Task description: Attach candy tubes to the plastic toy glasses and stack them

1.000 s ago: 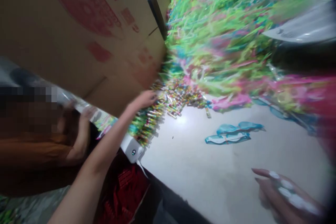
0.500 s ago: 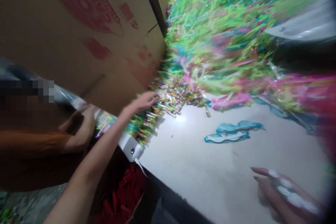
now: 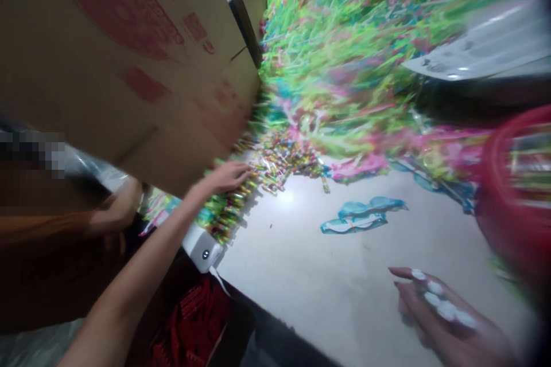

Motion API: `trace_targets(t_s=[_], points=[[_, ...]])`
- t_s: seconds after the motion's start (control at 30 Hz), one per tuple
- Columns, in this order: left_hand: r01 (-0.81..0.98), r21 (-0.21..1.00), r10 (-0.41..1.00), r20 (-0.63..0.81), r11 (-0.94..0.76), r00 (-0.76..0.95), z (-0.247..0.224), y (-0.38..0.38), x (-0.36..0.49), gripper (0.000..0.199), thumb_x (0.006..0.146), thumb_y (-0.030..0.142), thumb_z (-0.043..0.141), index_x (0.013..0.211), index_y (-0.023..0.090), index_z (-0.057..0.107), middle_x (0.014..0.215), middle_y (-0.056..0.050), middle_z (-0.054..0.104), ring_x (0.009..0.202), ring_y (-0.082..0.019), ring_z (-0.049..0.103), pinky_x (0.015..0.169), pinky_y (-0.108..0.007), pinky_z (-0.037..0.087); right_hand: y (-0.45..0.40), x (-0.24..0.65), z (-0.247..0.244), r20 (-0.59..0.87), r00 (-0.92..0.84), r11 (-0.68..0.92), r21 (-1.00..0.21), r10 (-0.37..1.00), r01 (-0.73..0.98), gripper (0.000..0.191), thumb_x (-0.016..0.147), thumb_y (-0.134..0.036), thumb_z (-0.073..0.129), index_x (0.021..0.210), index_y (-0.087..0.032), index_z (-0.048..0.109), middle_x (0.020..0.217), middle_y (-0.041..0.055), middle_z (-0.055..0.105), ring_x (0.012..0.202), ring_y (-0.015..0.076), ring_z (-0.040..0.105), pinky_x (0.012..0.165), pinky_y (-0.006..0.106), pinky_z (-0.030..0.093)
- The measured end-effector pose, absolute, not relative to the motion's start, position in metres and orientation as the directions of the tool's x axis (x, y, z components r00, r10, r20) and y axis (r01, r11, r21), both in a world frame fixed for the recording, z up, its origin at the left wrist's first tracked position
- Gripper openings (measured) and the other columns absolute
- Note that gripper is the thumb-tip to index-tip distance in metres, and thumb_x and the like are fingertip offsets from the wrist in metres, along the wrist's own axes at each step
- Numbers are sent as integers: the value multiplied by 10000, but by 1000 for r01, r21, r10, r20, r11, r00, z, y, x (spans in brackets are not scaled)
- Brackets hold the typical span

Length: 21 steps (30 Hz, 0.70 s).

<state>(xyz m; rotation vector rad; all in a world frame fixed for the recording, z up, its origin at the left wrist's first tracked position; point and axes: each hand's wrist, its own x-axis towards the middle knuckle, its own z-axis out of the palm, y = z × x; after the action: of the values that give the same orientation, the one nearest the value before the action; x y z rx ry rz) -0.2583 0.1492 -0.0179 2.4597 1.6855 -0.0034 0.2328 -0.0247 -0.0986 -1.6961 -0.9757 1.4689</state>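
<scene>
My left hand (image 3: 230,176) reaches across the table to the near edge of a heap of small, bright, striped tubes (image 3: 282,157). Its fingers are stretched out over the tubes, and I see nothing gripped in them. At the lower right, my right hand (image 3: 439,309) is curled around several small pieces with round white ends (image 3: 445,308). Thumb and index fingertip are slightly apart. Between the hands, two blue, flat, wavy-edged plastic pieces (image 3: 365,215) lie on the white table (image 3: 297,264).
A big cardboard box (image 3: 172,86) rises at the left. Behind the tubes is a large pile of green and pink plastic pieces (image 3: 344,57). A red round container (image 3: 495,200) stands right. A white device (image 3: 202,249) with a cable sits at the edge. Another person's arm (image 3: 114,206) is at left.
The view has swung right, so things appear further left and more of the red container shows. My left hand remains at the tubes; my right still holds the white-ended pieces.
</scene>
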Motion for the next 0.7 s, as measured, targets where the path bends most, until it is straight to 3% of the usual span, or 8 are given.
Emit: trace_targets(t_s=[0.17,0.3,0.37,0.43,0.5,0.6,0.7], points=[[943,55,945,40,-327,326,-4,141,-226,517,1122,430,337,1073,146,766,1099,-153,768,1066,-254,676,1079,-451,507,-24,228,-91,-456,130,-470,-876,881,109,581,881,-698,745,1225,-231,767,754,10,651,642,156,584,523,203,481],[919,96,918,151,-383,367,0,105,-142,433,1128,461,409,1336,195,679,1300,-140,729,1186,-258,662,1070,-433,509,-23,226,-86,-428,147,-440,-896,892,62,632,851,-673,802,1283,-212,782,779,11,661,648,151,575,550,211,504],[884,156,895,146,-442,422,-14,80,-86,397,1114,469,467,1381,230,637,1271,-121,728,1144,-257,672,1013,-415,528,-23,226,-84,-400,136,-410,-910,906,52,651,852,-657,814,1313,-198,777,784,12,664,645,150,567,554,222,505],[879,177,897,113,-442,428,-38,58,-35,488,1060,504,581,1446,206,573,1230,-139,709,1097,-291,659,934,-429,546,-23,227,-82,-368,113,-376,-925,923,56,664,878,-655,794,1354,-192,759,779,17,664,644,154,562,548,232,493],[918,165,931,120,-360,344,-63,44,0,408,1050,373,607,1407,180,569,1181,-151,685,1059,-298,640,882,-425,551,-23,227,-79,-352,84,-357,-932,932,61,676,910,-662,761,1411,-209,723,773,16,663,615,142,518,520,231,451],[937,183,953,113,-299,282,-87,32,14,276,1042,152,507,1301,188,594,1133,-126,652,1029,-276,625,865,-406,554,-23,227,-77,-325,86,-329,-943,942,43,622,940,-640,745,1403,-231,672,801,22,694,591,129,481,500,228,405],[888,348,954,88,-299,287,-84,26,-1,292,1048,139,470,1297,210,604,1104,-91,646,1022,-250,631,896,-392,550,-22,227,-76,-276,141,-274,-961,951,-31,482,952,-584,764,1267,-252,612,813,14,720,578,120,483,513,227,399]])
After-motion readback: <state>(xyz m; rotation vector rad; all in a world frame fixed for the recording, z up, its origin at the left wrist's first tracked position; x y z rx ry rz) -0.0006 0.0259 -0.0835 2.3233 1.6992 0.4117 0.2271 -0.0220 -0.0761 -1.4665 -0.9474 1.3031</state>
